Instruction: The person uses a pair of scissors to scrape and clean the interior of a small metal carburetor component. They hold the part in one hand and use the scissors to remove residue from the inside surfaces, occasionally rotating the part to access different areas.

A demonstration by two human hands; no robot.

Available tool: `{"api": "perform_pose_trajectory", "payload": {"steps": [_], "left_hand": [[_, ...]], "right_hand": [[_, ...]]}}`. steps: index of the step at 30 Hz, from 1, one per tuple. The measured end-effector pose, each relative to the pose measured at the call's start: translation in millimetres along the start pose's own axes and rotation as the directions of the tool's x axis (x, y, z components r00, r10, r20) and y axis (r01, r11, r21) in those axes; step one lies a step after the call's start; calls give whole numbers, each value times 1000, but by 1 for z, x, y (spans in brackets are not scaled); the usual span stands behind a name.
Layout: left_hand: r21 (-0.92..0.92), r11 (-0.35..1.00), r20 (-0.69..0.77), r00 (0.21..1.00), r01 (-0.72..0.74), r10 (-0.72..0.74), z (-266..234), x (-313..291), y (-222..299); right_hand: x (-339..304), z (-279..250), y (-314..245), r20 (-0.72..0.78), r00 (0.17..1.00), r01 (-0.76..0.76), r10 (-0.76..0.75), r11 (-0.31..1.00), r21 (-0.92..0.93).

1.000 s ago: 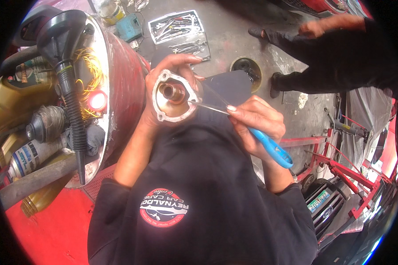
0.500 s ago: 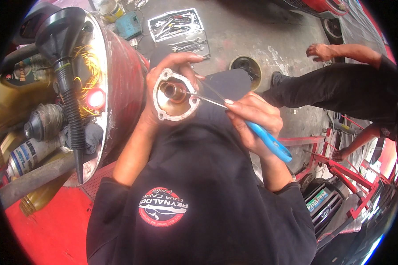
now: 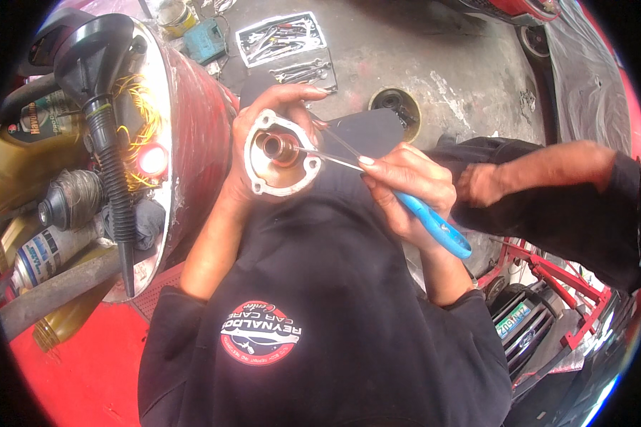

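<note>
My left hand (image 3: pixel 281 98) is wrapped around a metal housing (image 3: pixel 286 190) with bolt lugs on its pale rim. The open side faces up toward me. Inside stands a ringed, copper-coloured cylinder (image 3: pixel 280 149). In my right hand (image 3: pixel 414 186) is a tool like a pair of scissors (image 3: pixel 445 231), with a blue loop handle and two thin metal blades spread apart. One blade reaches over the housing's rim to the copper-coloured cylinder; the other runs outside, beside my left fingers. Whether the blade tip touches the cylinder I cannot tell.
At the left stands a red drum (image 3: pixel 203 128) carrying a black funnel (image 3: pixel 96 57), yellow wire (image 3: pixel 146 107), bottles and a spray can (image 3: pixel 39 256). Wrenches lie around a white-edged tray (image 3: pixel 278 39) on the floor, near a bucket (image 3: pixel 399 103). A co-worker's arm (image 3: pixel 541 174) extends close on the right.
The co-worker has shifted, bringing an arm across closer to my right hand. My hands, the housing and the scissors-like tool have barely moved.
</note>
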State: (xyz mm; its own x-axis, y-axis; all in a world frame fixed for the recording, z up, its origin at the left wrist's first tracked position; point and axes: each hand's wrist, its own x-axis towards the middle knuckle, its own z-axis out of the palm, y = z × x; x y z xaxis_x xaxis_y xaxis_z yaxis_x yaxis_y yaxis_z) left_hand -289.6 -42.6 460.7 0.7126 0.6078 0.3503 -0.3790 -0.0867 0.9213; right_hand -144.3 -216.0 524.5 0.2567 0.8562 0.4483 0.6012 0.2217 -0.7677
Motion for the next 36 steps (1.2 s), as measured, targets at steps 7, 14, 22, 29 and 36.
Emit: {"api": "perform_pose_trajectory", "payload": {"steps": [7,14,22,29,36], "left_hand": [[2,1000,-10,1000,20,-20,1,0,-1],[83,995,9,998,58,-59,-1,1,1],[-13,1000,14,1000,23,-23,6,3,0],[-107,994,53,998,30,-24,4,3,2],[-22,999,77,996,39,-37,7,3,9]], "right_hand": [[2,2,1,29,999,-25,25,1000,14],[2,8,7,-7,999,-53,53,998,28],[1,2,9,-142,977,-171,159,982,-75],[-2,-11,-4,51,998,24,-23,1000,-19],[11,5,10,-30,998,-58,54,984,-171]]}}
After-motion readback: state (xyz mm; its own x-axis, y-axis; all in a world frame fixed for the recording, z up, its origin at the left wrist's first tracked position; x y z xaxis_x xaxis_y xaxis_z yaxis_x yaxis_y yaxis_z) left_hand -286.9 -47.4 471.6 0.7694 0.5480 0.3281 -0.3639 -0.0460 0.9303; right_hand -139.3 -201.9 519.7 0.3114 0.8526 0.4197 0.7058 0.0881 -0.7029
